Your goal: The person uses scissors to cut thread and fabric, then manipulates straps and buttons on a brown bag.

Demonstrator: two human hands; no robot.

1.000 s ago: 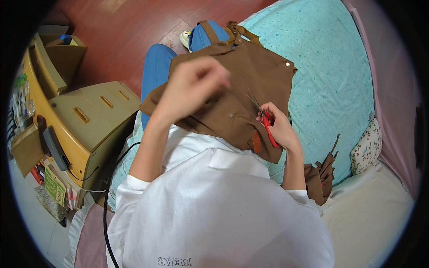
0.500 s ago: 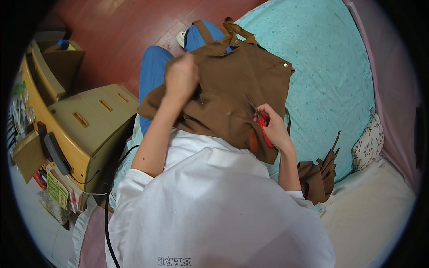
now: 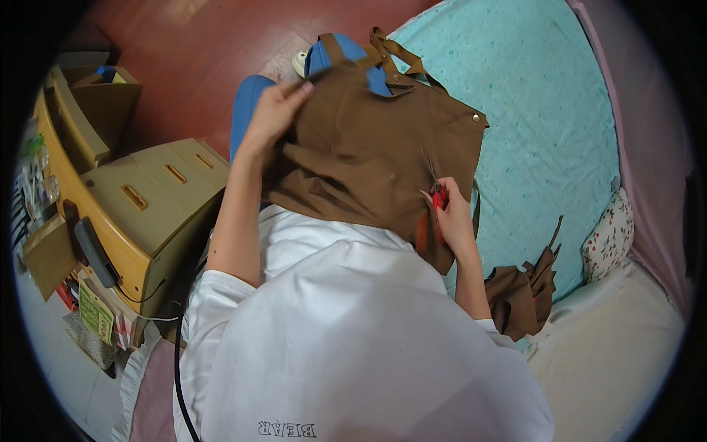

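Note:
A brown apron (image 3: 368,140) with straps and metal snaps is spread over my lap and knees. Its upper left edge is in my left hand (image 3: 274,118), thumb over the cloth, and that edge is slightly blurred. My right hand (image 3: 455,217) is closed round the red handles of a pair of scissors (image 3: 440,197). The thin blades point away from me, above the right part of the cloth. Folds run across the near side of the apron, close to my white shirt. A small orange-brown patch (image 3: 422,234) shows beside the right hand.
On the right is a bed with a turquoise sheet (image 3: 537,110); a second bundle of brown cloth (image 3: 519,298) lies by my right elbow. A flowered pillow (image 3: 608,234) is farther right. A drawer cabinet (image 3: 147,184) stands left, with a black cable (image 3: 177,368) near my side.
My left hand has moved left and turned, its thumb now showing on the cloth edge. The apron's left part has shifted rightward. The scissors have turned to point more straight ahead.

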